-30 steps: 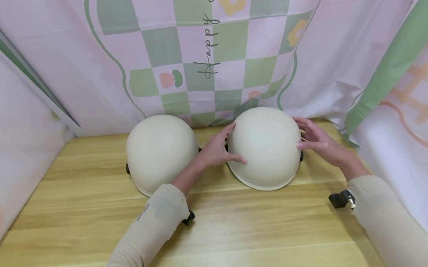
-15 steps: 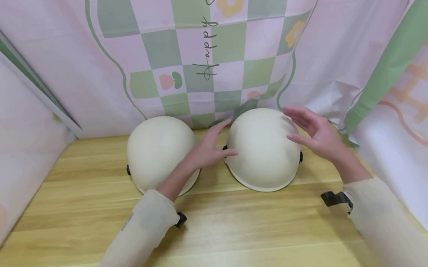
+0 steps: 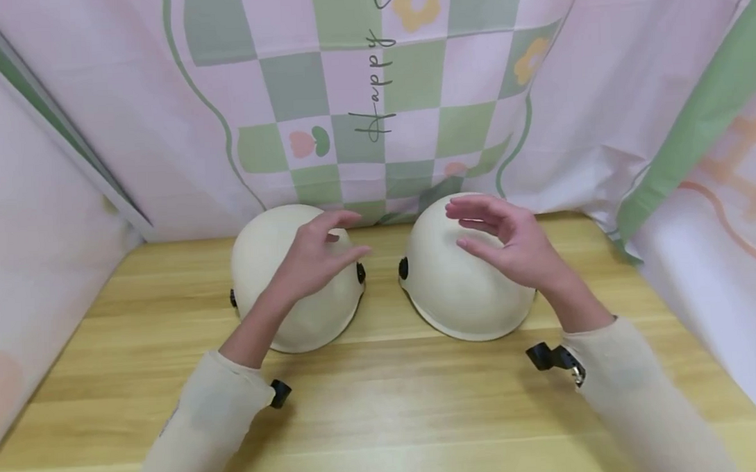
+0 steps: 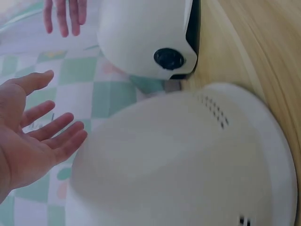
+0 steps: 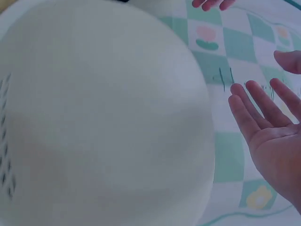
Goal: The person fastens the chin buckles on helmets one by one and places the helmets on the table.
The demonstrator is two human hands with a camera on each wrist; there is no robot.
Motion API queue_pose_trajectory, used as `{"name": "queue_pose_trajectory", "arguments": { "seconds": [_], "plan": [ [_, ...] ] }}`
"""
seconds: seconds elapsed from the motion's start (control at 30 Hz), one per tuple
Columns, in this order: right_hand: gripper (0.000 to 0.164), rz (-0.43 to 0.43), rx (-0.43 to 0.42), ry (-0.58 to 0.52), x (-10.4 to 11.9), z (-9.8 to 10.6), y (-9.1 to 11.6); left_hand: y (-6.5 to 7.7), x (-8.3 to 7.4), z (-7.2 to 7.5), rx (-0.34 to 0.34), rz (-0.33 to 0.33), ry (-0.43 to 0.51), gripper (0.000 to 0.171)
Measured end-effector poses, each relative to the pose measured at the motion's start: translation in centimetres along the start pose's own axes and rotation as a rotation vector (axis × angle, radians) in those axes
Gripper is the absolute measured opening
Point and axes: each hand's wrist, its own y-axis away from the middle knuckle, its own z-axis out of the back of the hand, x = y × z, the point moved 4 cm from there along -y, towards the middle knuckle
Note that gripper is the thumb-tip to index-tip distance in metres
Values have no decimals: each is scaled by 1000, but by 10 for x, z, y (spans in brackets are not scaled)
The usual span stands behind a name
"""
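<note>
Two cream helmets rest dome-up, side by side, on the wooden table. Over the left helmet (image 3: pixel 259 243) hovers my left hand (image 3: pixel 310 259), fingers spread and loosely bent, holding nothing. My right hand (image 3: pixel 509 242) is raised above the right helmet (image 3: pixel 468 302), its fingers slightly curved and its palm turned inward. In the left wrist view, the left helmet (image 4: pixel 178 160) shows rows of small holes, and my left hand (image 4: pixel 33 132) is beside its dome. The right wrist view has the right helmet (image 5: pixel 108 113) filling the left side, with my right hand (image 5: pixel 273 127) apart from it.
A wooden table (image 3: pixel 384 409) lies under the helmets. Behind it hangs a checkered curtain (image 3: pixel 410 75), with pale cloth at both sides. A black knob (image 3: pixel 403 268) sits on the right helmet's side, facing the other helmet across a narrow gap.
Both hands have come off the right helmet. The left hand has moved left, over the left helmet; the right hand has risen and shifted left above the right helmet.
</note>
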Motion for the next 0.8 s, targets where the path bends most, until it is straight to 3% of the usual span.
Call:
{"name": "queue_pose_trajectory", "arguments": {
  "seconds": [0.3, 0.53, 0.8],
  "plan": [
    [40, -70, 66, -21, 1, -42, -10, 21, 15, 43, -120, -55, -35, 37],
    [38, -145, 107, -82, -1, -75, -17, 40, 33, 72, -163, 25, -91, 31],
    [41, -247, 156, -90, -13, -105, -21, 58, 57, 88, -186, 53, -129, 43]
  ]
}}
